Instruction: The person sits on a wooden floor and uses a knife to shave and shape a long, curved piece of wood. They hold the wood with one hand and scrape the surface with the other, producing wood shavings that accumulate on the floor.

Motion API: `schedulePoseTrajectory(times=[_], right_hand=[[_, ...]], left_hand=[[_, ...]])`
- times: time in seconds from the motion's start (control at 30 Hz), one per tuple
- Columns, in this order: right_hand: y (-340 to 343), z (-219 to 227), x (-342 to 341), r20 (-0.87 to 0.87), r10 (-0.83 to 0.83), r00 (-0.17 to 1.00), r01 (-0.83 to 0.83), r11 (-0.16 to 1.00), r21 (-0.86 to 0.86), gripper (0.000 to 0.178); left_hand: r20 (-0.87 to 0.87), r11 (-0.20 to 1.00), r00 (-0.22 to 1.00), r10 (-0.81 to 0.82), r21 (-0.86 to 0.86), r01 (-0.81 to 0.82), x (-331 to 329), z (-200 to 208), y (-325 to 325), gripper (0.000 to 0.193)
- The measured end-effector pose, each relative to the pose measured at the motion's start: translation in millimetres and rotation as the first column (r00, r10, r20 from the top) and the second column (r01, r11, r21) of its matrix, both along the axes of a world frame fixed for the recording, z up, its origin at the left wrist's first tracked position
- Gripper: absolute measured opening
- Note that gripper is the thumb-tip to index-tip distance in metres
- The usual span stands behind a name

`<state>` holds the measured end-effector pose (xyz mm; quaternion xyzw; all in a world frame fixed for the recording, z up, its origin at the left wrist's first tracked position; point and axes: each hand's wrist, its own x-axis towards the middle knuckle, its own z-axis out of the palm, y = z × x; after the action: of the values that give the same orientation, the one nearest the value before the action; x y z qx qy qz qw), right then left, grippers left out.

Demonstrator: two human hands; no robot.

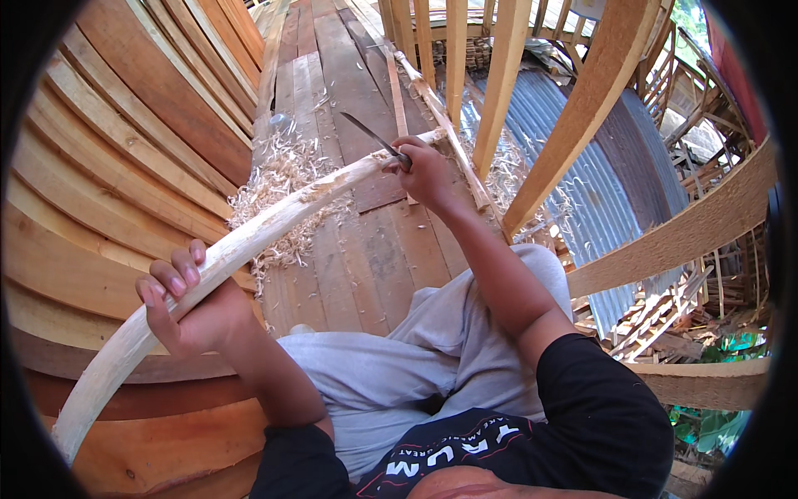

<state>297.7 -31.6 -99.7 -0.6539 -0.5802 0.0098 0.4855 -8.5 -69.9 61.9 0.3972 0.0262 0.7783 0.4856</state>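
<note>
A long, pale, peeled wooden pole (270, 218) slants across the view from the lower left to the upper middle. My left hand (195, 308) is wrapped round its nearer part from below, fingers curled over the top. Toward the far end, my right hand (424, 173) grips the handle of a knife (370, 133). Its dark, narrow blade points up and to the left and crosses over the pole. Rougher, tan patches show on the pole's surface just left of the blade. The far tip of the pole meets a thin peeled stick lying along the railing.
Curled wood shavings (287, 187) lie heaped on the plank floor (332, 287). Wooden boards (125, 158) line the left side. Upright wooden posts (503, 79) stand along the right. Beyond them are corrugated metal sheets (573, 166) and scrap wood. A thin peeled stick (457, 145) lies beside the posts.
</note>
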Motion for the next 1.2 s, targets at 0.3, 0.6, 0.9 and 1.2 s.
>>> schedulePoseTrajectory(times=[0.3, 0.6, 0.9, 1.2], right_hand=[[-23, 24, -5, -0.072, 0.141, 0.987, -0.150, 0.979, -0.136, 0.027], [-27, 24, -5, -0.347, 0.172, 0.922, -0.273, 0.924, -0.269, 0.025], [-20, 20, -3, -0.430, 0.208, 0.879, -0.325, 0.920, -0.219, 0.022], [-25, 19, -6, -0.445, 0.143, 0.884, -0.263, 0.939, -0.222, 0.019]], left_hand=[[-0.146, 0.934, 0.985, -0.096, 0.329, 0.140, -20, -15, 15, 0.007], [-0.196, 0.883, 0.973, -0.119, 0.427, 0.194, -20, -17, 16, 0.010], [-0.159, 0.891, 0.985, -0.070, 0.433, 0.134, -13, -16, 14, 0.013], [-0.255, 0.886, 0.963, -0.089, 0.421, 0.193, 14, -27, 13, 0.016]])
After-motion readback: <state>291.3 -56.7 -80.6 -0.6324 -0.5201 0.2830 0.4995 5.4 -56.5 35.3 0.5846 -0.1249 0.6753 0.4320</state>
